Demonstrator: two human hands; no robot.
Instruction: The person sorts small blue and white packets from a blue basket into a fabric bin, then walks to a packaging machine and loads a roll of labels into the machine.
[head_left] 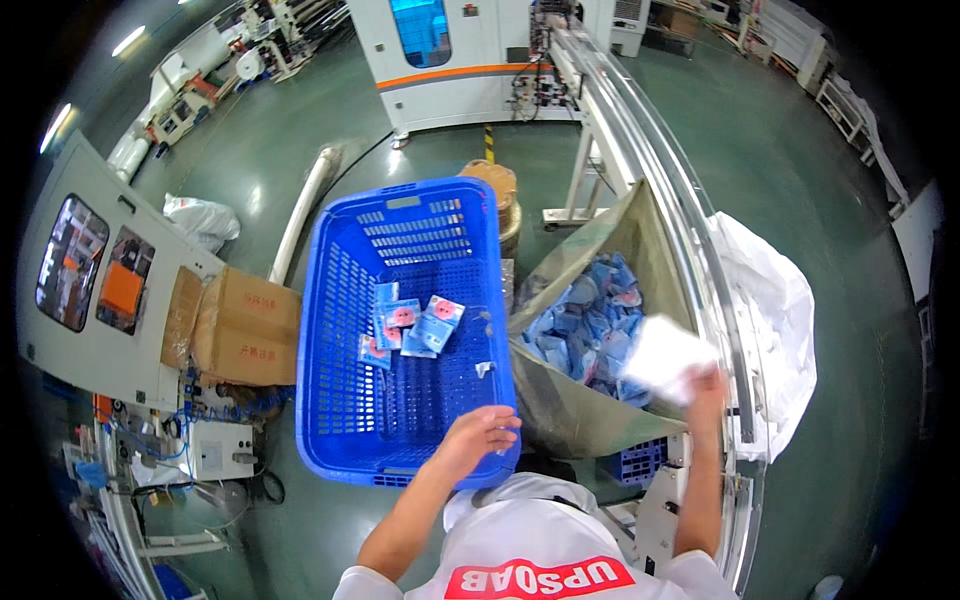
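Note:
My right hand (707, 388) grips a flat white piece (668, 355), smeared by motion, above the near right side of an open drab-green sack (560, 415). Whether that piece is film, paper or a pouch I cannot tell. Crumpled blue packets (590, 315) fill the bottom of the sack. My left hand (483, 437) hovers by the near right rim of a large blue plastic basket (310, 400), its fingers loosely bent and nothing visible in them. Inside the basket lie several flat blue-and-white packets (438, 322) with pink round prints, loosely piled near the middle.
A conveyor rail (680, 180) runs along the sack's right side, from a white machine (470, 100) at the back. White plastic sheeting (770, 320) bulges beyond it. Cardboard boxes (245, 325) and another machine (90, 270) stand left; a long white roll (305, 210) lies behind.

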